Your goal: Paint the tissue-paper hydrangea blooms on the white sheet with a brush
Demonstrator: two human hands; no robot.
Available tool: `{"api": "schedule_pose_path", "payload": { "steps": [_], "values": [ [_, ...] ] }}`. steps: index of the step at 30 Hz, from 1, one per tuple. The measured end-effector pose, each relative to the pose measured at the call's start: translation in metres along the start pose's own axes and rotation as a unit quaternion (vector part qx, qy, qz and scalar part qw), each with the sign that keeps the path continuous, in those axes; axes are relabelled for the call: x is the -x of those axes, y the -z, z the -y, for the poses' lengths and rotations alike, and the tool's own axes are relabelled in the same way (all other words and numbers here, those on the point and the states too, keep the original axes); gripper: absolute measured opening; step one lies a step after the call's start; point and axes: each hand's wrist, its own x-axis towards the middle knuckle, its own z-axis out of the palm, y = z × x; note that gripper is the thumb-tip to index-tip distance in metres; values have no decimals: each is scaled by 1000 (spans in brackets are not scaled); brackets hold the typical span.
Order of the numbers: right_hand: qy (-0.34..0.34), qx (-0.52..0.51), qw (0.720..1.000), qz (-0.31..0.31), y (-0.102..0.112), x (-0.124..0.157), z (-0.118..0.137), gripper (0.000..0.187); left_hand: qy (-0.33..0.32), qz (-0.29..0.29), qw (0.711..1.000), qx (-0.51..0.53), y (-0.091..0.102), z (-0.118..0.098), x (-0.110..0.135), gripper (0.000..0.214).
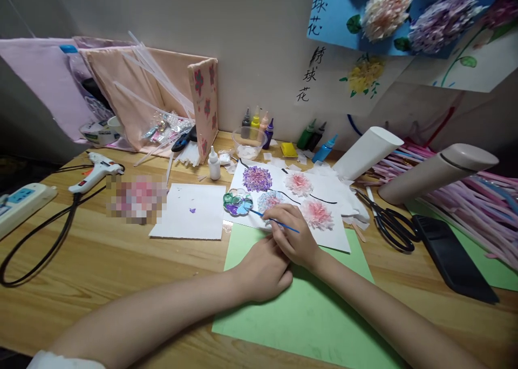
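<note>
A thin blue paintbrush (286, 226) is pinched in my right hand (293, 233), its tip reaching the flower-shaped paint palette (238, 202), which has green, purple and blue paint in it. Below it, my left hand (265, 269) is closed over the green sheet (279, 326); whatever its fingers hold is hidden. Both hands overlap at the front edge of a white sheet (339, 241). On that sheet are a purple flower (257, 178), two pink flowers (298, 184) and a pale blue flower (270, 199), partly covered by my right hand.
Left lie a white card (186, 223) with a purple spot, a glue gun (95, 172) and a power strip (25, 204). Paint bottles (256, 120) and a clear bowl (249, 142) stand behind. Right are black scissors (394, 229), a dark tray-like object (453, 255) and fuzzy stems (465, 196).
</note>
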Motion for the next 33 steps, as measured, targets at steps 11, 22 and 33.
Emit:
{"api": "schedule_pose_path", "payload": {
  "steps": [11, 22, 33],
  "values": [
    [-11, -20, 998, -54, 5, 4, 0, 24, -14, -14, 1000, 12, 3, -1, 0, 35],
    [-132, -68, 966, -210, 43, 68, -34, 12, 5, 17, 1000, 4, 4, -2, 2, 49],
    [-158, -119, 966, -169, 43, 70, -36, 15, 9, 36, 999, -1, 7, -3, -2, 51]
  ]
}}
